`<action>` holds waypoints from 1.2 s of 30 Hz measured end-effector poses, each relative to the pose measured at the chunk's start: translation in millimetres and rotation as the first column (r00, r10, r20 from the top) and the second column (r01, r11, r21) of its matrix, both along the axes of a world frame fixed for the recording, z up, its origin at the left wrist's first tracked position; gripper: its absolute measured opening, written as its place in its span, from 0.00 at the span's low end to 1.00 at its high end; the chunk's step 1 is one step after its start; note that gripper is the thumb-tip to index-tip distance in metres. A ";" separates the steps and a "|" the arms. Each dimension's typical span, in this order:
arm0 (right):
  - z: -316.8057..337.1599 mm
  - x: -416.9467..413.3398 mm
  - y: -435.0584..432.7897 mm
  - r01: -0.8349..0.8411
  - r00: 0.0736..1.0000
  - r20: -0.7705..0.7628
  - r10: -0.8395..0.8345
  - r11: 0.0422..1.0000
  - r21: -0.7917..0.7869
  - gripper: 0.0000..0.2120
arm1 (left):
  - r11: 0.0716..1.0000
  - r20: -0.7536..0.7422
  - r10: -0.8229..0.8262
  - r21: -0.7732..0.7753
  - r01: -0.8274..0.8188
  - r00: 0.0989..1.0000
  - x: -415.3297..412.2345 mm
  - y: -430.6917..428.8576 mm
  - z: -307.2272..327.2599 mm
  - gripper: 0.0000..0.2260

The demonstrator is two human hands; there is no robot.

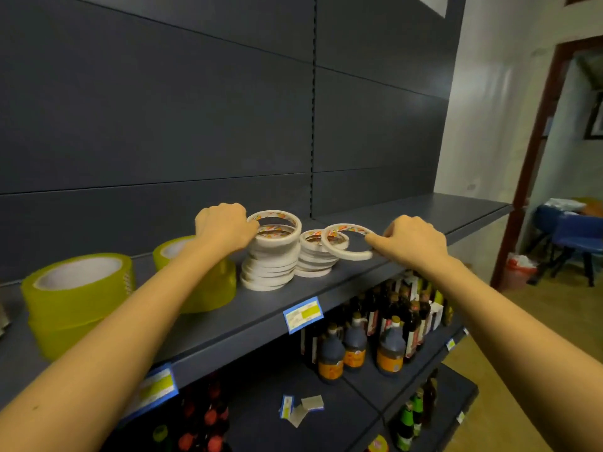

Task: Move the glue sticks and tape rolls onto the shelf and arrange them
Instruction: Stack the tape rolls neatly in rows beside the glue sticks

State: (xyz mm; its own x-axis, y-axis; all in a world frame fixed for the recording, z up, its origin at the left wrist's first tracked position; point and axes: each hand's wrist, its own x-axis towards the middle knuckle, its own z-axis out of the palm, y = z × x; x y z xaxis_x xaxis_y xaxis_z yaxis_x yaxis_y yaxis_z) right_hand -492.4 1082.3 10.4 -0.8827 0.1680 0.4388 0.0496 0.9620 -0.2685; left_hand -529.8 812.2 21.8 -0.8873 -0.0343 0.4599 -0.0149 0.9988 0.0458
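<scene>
On the shelf (261,308), our left fingers (251,228) grip the leaning stack (270,265); our right fingers (375,240) pinch a roll (348,255); a nudge could topple it.

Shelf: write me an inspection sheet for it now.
Surface: dark shelf, price tags on its front edge.
Job's things: white tape in a tall stack and a short stack; yellow rolls left; glue sticks not seen.
Clutter: loose tags on the lower shelf.
Grippers: left hand grips the top roll; right hand pinches a loose roll.
Cables: nothing seen.
Surroundings: bottles below; blue chairs through the doorway.
</scene>
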 end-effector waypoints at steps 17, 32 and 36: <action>-5.7 -109.9 -2.6 -0.352 0.925 0.156 0.348 0.936 -0.003 0.27 | 0.979 -0.404 -0.052 0.162 0.127 0.913 44.2 53.2 -28.8 0.05; -63.9 -180.9 -3.1 -0.243 0.498 -0.057 0.865 0.076 -0.967 0.30 | 0.497 0.155 -0.391 0.865 0.066 0.907 33.6 125.7 -88.4 0.37; -64.9 -189.1 -20.1 -0.150 0.319 -0.088 0.944 -0.042 -0.988 0.36 | 0.399 0.137 -0.269 0.917 -0.019 0.953 17.8 149.2 -89.3 0.36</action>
